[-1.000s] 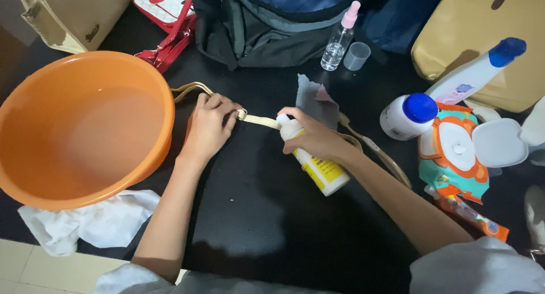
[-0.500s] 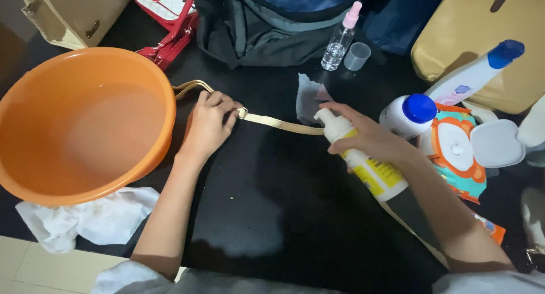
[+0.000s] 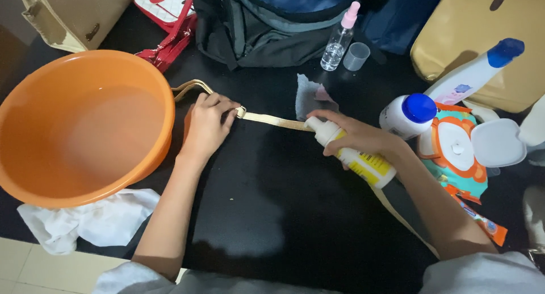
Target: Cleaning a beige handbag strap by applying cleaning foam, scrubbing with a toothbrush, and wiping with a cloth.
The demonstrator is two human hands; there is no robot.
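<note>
A tan strap (image 3: 273,121) lies stretched across the black table (image 3: 255,214). My left hand (image 3: 209,123) presses its buckle end flat, just right of the orange basin (image 3: 85,126). My right hand (image 3: 357,138) grips a white pump bottle with a yellow label (image 3: 357,160), tilted so that its nozzle sits at the strap's middle. The strap runs on under my right forearm toward the near right.
A white cloth (image 3: 85,223) lies under the basin's near side. A grey rag (image 3: 311,95), small spray bottle (image 3: 339,39) and clear cup (image 3: 356,56) sit behind the strap. Blue-capped white bottles (image 3: 409,115), a wipes pack (image 3: 460,152) and bags crowd the right and far edges.
My right hand slid the pump bottle to the right along the strap, then came partway back left. My left hand kept pressing the buckle end in place.
</note>
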